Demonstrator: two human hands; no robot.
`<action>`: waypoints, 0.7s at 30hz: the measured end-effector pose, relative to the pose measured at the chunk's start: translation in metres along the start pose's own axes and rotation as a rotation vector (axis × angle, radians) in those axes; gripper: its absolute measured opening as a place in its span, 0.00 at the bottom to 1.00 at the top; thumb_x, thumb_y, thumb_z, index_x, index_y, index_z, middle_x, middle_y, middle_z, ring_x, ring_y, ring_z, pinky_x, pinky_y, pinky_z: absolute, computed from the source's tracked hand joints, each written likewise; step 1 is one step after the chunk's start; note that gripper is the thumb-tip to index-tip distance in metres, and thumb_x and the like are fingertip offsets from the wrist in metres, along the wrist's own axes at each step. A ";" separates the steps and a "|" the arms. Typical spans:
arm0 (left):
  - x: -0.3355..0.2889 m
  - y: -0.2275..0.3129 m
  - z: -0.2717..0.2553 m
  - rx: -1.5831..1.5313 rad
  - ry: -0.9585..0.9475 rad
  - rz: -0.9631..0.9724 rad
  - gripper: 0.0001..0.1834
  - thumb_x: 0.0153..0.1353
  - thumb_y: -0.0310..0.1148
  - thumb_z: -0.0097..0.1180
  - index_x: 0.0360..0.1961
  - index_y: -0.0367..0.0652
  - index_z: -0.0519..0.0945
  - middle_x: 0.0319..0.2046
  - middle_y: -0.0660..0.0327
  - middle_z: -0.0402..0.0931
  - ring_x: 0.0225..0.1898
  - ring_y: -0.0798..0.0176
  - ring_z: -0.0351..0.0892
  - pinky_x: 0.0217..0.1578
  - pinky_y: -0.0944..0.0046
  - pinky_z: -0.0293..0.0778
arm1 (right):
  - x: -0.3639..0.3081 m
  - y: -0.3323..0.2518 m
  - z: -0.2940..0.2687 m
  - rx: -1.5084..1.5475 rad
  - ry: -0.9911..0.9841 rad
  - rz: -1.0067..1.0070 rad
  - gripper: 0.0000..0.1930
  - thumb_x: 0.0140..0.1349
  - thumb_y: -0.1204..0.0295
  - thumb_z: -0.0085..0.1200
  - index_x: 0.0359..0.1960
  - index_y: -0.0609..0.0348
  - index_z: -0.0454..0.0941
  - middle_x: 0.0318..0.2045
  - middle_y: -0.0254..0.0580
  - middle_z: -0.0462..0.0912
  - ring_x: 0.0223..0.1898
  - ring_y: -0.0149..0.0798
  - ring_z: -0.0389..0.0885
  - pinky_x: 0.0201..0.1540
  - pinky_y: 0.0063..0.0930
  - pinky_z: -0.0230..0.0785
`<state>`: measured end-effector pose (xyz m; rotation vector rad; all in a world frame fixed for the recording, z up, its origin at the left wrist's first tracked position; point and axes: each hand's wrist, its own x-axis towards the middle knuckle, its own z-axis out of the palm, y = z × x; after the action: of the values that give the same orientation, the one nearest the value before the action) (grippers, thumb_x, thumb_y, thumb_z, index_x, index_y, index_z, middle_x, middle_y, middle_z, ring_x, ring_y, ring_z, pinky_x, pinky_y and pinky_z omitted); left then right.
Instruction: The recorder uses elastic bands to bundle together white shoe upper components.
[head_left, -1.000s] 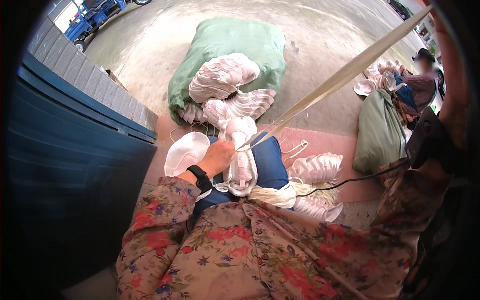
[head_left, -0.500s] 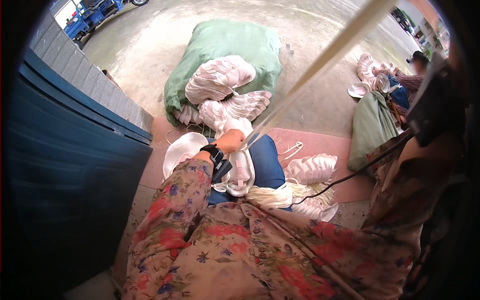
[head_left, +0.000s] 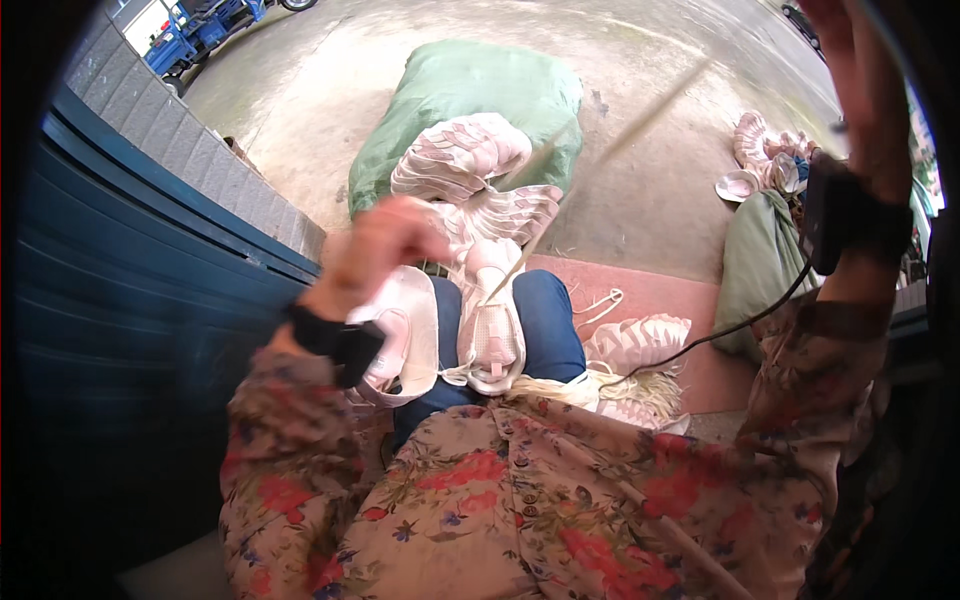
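A pink and white shoe upper lies lengthwise on my lap between my blue-trousered thighs. From it a cream shoelace runs up toward the right, blurred by motion. My left hand is lifted off the upper, to its left, above a second pink and white upper on my left thigh. Motion smears its fingers. Raised at the top right edge, my right hand is blurred and partly cut off, so its grip is hidden. A bundle of cream laces lies over my right thigh.
Strung stacks of uppers rest against a large green sack ahead. More uppers lie right of my lap. A dark blue door stands close on the left. A black cable hangs from my right wrist device.
My left hand has risen from the upper on my lap and moved left. My right arm has come into view, raised at the right. The taut lace has loosened and swung.
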<state>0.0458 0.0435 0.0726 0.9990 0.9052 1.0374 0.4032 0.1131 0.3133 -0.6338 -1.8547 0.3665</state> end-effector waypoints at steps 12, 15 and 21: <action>-0.140 0.035 -0.223 -0.401 0.810 -0.124 0.14 0.61 0.30 0.41 0.18 0.51 0.60 0.13 0.72 0.52 0.13 0.75 0.52 0.15 0.74 0.53 | -0.311 0.178 -0.021 -0.201 0.115 0.946 0.07 0.55 0.74 0.44 0.27 0.60 0.75 0.18 0.36 0.73 0.21 0.30 0.72 0.23 0.24 0.63; -0.071 -0.012 -0.113 -0.381 0.490 -0.287 0.02 0.56 0.27 0.46 0.29 0.42 0.70 0.17 0.71 0.61 0.18 0.76 0.61 0.19 0.75 0.60 | -0.339 0.133 0.113 0.325 -0.353 1.069 0.06 0.56 0.77 0.45 0.28 0.61 0.76 0.24 0.38 0.77 0.26 0.31 0.76 0.29 0.23 0.68; -0.020 -0.096 0.024 0.258 0.006 -0.600 0.10 0.57 0.29 0.48 0.38 0.35 0.73 0.21 0.65 0.71 0.21 0.73 0.71 0.22 0.75 0.68 | -0.348 0.101 0.223 -0.013 -0.597 0.554 0.06 0.52 0.74 0.47 0.25 0.64 0.73 0.26 0.50 0.76 0.33 0.52 0.73 0.38 0.40 0.64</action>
<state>0.0871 0.0011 -0.0094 0.8512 1.2657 0.4241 0.3139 0.0017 -0.0880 -1.1400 -2.2136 0.9928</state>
